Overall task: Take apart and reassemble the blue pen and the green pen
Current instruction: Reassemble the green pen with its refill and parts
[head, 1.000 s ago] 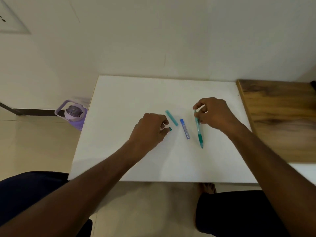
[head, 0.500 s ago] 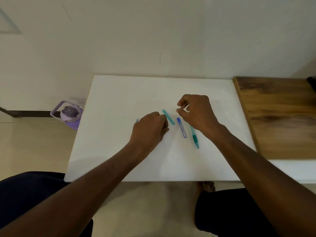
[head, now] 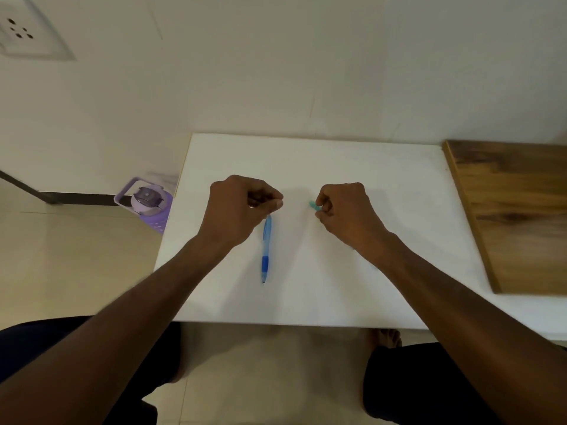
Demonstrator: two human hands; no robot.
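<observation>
On the white table (head: 352,296), the blue pen (head: 266,250) points its tip toward me, and my left hand (head: 242,207) pinches its far end. To the right, my right hand (head: 343,210) is closed around a green pen piece (head: 313,205), of which only a short teal end sticks out on the left. The rest of the green pen is hidden under that hand and wrist. The two hands are apart, with bare table between them.
A wooden board (head: 515,210) lies along the table's right side. A purple water jug (head: 148,200) stands on the floor left of the table. The wall is just behind the table's far edge. My knees sit below the near edge.
The loose blue and green pieces between the hands are gone from the table. My left hand now holds a whole blue pen; my right hand has closed on a green piece.
</observation>
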